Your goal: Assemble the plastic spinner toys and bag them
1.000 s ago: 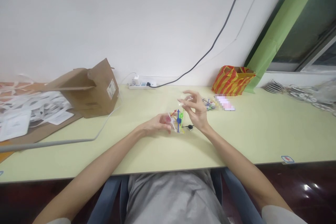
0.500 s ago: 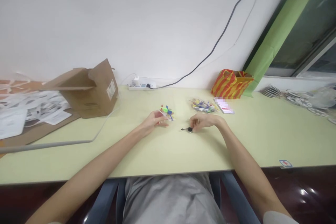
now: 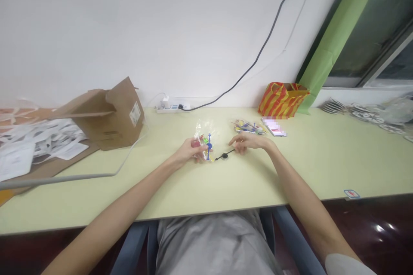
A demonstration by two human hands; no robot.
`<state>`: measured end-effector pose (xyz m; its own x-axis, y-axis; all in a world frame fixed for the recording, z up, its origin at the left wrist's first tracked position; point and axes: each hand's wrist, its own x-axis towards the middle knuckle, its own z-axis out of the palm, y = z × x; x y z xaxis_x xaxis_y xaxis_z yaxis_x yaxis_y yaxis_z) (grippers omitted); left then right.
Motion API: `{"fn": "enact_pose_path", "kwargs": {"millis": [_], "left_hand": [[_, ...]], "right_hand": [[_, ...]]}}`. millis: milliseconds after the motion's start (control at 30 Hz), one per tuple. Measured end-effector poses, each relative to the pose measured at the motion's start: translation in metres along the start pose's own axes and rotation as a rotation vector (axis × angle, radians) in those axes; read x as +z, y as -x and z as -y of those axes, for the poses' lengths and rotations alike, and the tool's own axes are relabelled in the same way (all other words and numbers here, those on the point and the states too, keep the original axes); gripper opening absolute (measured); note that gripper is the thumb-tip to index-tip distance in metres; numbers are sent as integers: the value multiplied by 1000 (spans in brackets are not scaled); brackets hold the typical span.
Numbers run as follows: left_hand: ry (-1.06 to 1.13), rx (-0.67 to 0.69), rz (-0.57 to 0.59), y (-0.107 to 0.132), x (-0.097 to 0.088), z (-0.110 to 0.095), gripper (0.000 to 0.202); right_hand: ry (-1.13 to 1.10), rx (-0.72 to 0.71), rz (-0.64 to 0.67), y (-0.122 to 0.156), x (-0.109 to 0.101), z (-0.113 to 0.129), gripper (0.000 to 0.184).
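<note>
My left hand (image 3: 189,149) is closed on a clear plastic bag (image 3: 202,127). Small coloured plastic parts show at the bag, among them a blue arrow spinner (image 3: 209,147), a green piece and a red round piece. Whether the blue spinner lies inside the bag or on top of it, I cannot tell. To the right, a black arrow spinner (image 3: 225,156) points down-left. Its tail end meets the curled fingers of my right hand (image 3: 247,142), whose index finger is stretched out to the left. The exact grip is partly hidden.
Behind my right hand lies a pile of bagged coloured parts (image 3: 248,126) beside a phone (image 3: 274,127) and a red-yellow striped bag (image 3: 282,99). An open cardboard box (image 3: 119,126) and white pieces (image 3: 51,137) are at left. A power strip (image 3: 174,108) lies by the wall; discs (image 3: 368,120) lie right.
The bag and coloured parts in my left hand have turned, and the blue spinner now stands upright in view. The black spinner has shifted left and tilted, showing its tail.
</note>
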<state>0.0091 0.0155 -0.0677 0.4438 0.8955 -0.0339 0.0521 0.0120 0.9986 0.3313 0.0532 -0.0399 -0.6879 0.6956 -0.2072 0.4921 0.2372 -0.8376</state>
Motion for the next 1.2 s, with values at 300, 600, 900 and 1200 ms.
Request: {"fn": "enact_pose_path", "kwargs": {"millis": [300,600,900,1200], "left_hand": [[-41,6,-23,0,-1,0,49],[74,20,126,6,2,-7,63],[16,-24,291,13,7,-13,84],[5,-31,315,10,3,-9,82]], "right_hand": [[-7,-79,41,-8,11,7,39],[-303,-339,-616,-1,5,18,46],[-195,-466,-999,-18,32,33,35],[38,-592,-1003,-7,54,57,25]]}}
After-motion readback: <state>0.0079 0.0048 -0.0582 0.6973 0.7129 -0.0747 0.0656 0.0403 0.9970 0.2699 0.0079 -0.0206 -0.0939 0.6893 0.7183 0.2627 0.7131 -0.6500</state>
